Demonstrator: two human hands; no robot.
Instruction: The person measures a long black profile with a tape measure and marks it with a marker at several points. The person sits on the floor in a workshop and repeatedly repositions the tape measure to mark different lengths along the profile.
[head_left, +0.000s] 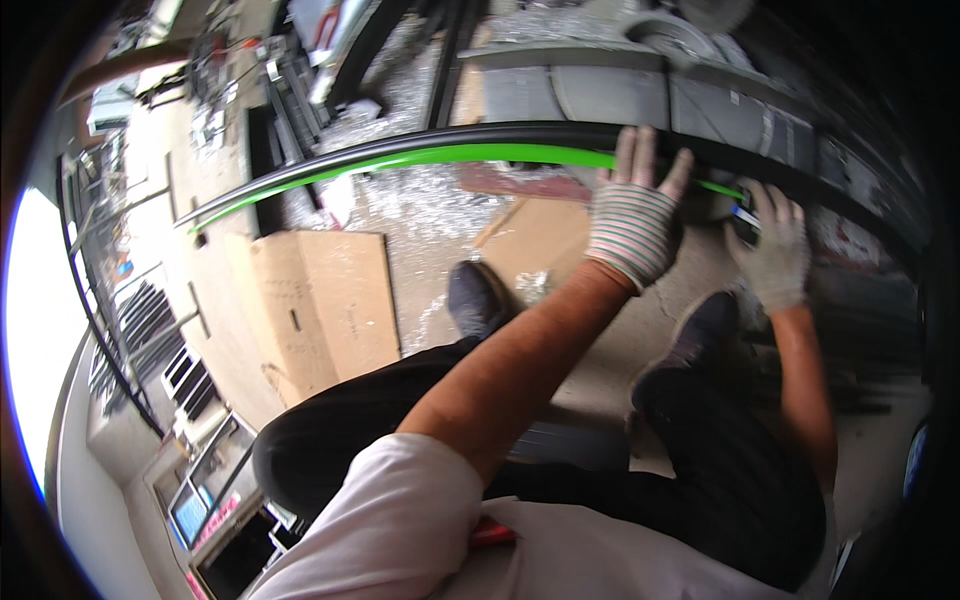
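My left hand, in a striped knit glove, lies with spread fingers across a green tape measure blade and a long black profile. The blade runs along the near side of the profile towards the far left, bowing a little away from it in the middle. My right hand, also gloved, is closed around the dark tape measure case, which has a blue and white part. The case is close to the near edge of the profile, to the right of my left hand. Part of the blade is hidden under my left hand.
A folded cardboard sheet and another cardboard piece lie on the floor, with crumpled clear wrap around them. Grey panels stand beyond the profile. Dark bars are at the upper left, and a metal rack is at the far left.
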